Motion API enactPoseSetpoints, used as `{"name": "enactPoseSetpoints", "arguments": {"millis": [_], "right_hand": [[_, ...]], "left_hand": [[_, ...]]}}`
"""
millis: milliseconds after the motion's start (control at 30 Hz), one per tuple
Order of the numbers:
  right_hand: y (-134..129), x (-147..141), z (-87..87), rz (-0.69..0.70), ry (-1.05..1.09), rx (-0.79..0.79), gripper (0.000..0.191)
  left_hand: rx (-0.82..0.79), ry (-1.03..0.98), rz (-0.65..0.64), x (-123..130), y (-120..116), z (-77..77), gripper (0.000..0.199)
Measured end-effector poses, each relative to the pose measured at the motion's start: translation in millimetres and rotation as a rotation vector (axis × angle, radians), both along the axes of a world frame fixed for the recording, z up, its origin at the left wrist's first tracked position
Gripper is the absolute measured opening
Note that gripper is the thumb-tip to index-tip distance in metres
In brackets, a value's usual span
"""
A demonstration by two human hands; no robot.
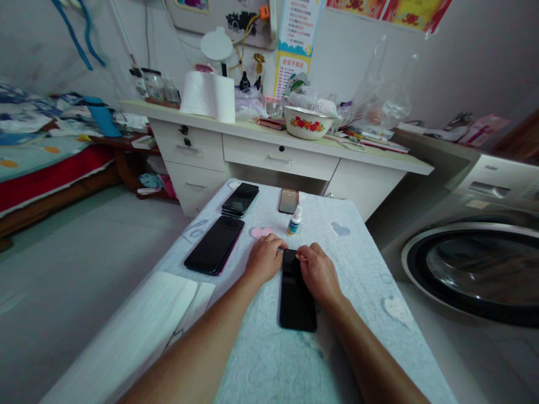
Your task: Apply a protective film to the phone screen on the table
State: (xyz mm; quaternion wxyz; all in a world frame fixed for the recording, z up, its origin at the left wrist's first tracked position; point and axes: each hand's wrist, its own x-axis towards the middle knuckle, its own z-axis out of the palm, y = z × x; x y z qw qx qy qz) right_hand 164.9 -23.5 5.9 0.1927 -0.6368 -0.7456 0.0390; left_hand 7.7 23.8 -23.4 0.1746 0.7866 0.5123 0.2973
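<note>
A black phone lies face up on the cloth-covered table. At its top left edge is my left hand, its fingers closed at the phone's corner. My right hand is closed in a pinch over the phone's upper right part; what its fingertips hold is too small to make out. Just beyond my hands stands a small white bottle with a blue label. Two stacks of dark phones, a nearer one and a farther one, lie to the left.
A phone or case with a brownish surface lies at the table's far edge. White paper or cloth is at the left edge. Behind stands a desk with a floral bowl and paper rolls; a washing machine is at right.
</note>
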Motion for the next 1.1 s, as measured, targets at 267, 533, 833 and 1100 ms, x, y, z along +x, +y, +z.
{"name": "enactPoseSetpoints", "arguments": {"millis": [267, 533, 833, 1100], "right_hand": [[7.3, 2.8, 6.2, 0.093, -0.020, -0.051, 0.025], [11.5, 9.0, 0.0, 0.104, 0.121, -0.024, 0.021], [7.0, 10.9, 2.2, 0.147, 0.128, -0.037, 0.021], [1.2, 11.3, 7.6, 0.168, 0.146, -0.011, 0.025]], "left_hand": [[-0.007, 0.004, 0.007, -0.8, -0.3, 0.7, 0.024], [0.006, 0.001, 0.005, -1.0, 0.8, -0.5, 0.023], [0.004, -0.001, 0.000, -1.0, 1.0, -1.2, 0.024], [-0.003, 0.000, -0.003, -0.7, 0.0, 0.3, 0.024]]}}
